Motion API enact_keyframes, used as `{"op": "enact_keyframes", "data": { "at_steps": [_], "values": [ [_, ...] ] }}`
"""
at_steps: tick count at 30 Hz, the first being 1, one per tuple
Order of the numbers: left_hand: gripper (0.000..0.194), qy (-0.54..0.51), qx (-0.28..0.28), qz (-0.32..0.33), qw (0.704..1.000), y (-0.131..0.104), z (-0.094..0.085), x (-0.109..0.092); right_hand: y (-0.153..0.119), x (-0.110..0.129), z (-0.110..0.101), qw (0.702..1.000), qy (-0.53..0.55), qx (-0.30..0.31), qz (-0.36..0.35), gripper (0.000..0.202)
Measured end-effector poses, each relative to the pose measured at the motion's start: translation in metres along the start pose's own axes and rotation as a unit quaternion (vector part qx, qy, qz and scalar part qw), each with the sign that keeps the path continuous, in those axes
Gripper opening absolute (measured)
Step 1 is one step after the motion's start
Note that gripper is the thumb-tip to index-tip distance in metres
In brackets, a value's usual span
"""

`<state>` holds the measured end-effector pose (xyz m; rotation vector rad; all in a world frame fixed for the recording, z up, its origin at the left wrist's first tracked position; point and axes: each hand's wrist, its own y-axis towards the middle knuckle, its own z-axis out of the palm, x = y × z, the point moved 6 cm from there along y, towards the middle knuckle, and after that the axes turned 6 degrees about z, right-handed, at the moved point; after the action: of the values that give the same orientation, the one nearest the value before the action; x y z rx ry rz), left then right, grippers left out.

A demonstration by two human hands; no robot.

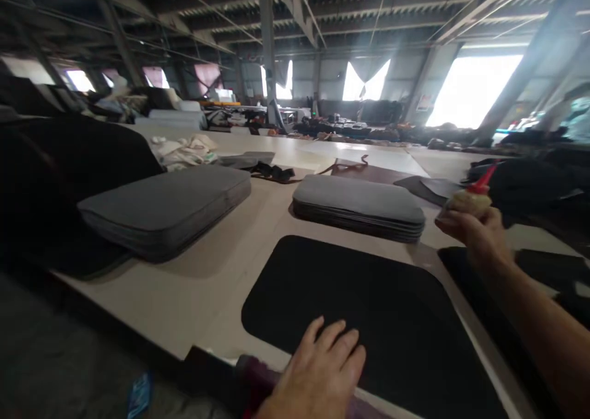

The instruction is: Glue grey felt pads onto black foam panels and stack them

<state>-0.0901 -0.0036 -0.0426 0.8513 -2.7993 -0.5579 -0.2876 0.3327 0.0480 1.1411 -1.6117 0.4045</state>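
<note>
The black panel lies flat at the near edge of the table surface. The left hand rests on the panel's near edge, fingers extended, slightly spread, gripping nothing. The right hand, raised right of the panel, has its fingers closed around a bottle, red nozzle upward. One grey stack stands just beyond the panel's far edge.

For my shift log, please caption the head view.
Left hand resting on a flat black round-cornered sheet, right hand gripping a yellowish red-nozzled bottle; gray round-cornered stacks beyond.
</note>
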Motion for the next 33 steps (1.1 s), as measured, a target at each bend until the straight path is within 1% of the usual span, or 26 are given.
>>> {"op": "enact_keyframes", "data": {
  "at_steps": [2, 3, 5, 8, 11, 15, 18, 22, 24, 28, 31, 33],
  "values": [
    [0.069, -0.072, 0.033, -0.038, 0.996, -0.002, -0.003, -0.002, -0.024, 0.012, 0.006, 0.995, 0.038, 0.089, 0.005, 0.055],
    [0.073, -0.096, 0.040, -0.054, 0.993, -0.002, -0.005, -0.003, -0.039, 0.017, 0.012, 0.990, 0.033, 0.136, 0.008, 0.055],
    [0.076, -0.125, 0.049, -0.072, 0.988, -0.004, -0.007, -0.004, -0.071, 0.024, 0.026, 0.976, -0.011, 0.217, 0.014, 0.059],
    [0.077, -0.136, 0.048, -0.072, 0.987, -0.004, -0.009, -0.008, -0.122, 0.036, 0.051, 0.950, -0.046, 0.308, 0.007, 0.067],
    [0.077, -0.130, 0.045, -0.074, 0.988, -0.003, -0.009, -0.009, -0.166, 0.050, 0.075, 0.931, -0.039, 0.362, -0.009, 0.066],
    [0.079, -0.125, 0.055, -0.081, 0.987, -0.003, -0.007, -0.010, -0.205, 0.070, 0.104, 0.908, -0.016, 0.416, -0.044, 0.057],
    [0.078, -0.120, 0.060, -0.075, 0.988, -0.002, -0.009, -0.010, -0.221, 0.083, 0.122, 0.894, 0.005, 0.444, -0.053, 0.048],
    [0.077, -0.109, 0.052, -0.072, 0.990, -0.001, -0.011, -0.011, -0.228, 0.093, 0.138, 0.903, 0.024, 0.427, -0.047, 0.045],
    [0.078, -0.104, 0.053, -0.072, 0.991, -0.002, -0.011, -0.011, -0.231, 0.096, 0.144, 0.901, 0.026, 0.431, -0.045, 0.044],
    [0.073, -0.083, 0.047, -0.067, 0.993, -0.002, -0.015, -0.011, -0.239, 0.101, 0.151, 0.887, 0.015, 0.460, -0.045, 0.041],
    [0.073, -0.076, 0.038, -0.068, 0.994, -0.002, -0.019, -0.011, -0.242, 0.106, 0.153, 0.886, 0.007, 0.460, -0.065, 0.038],
    [0.073, -0.079, 0.043, -0.066, 0.994, -0.002, -0.020, -0.012, -0.243, 0.108, 0.154, 0.888, 0.005, 0.453, -0.081, 0.036]
  ]
}}
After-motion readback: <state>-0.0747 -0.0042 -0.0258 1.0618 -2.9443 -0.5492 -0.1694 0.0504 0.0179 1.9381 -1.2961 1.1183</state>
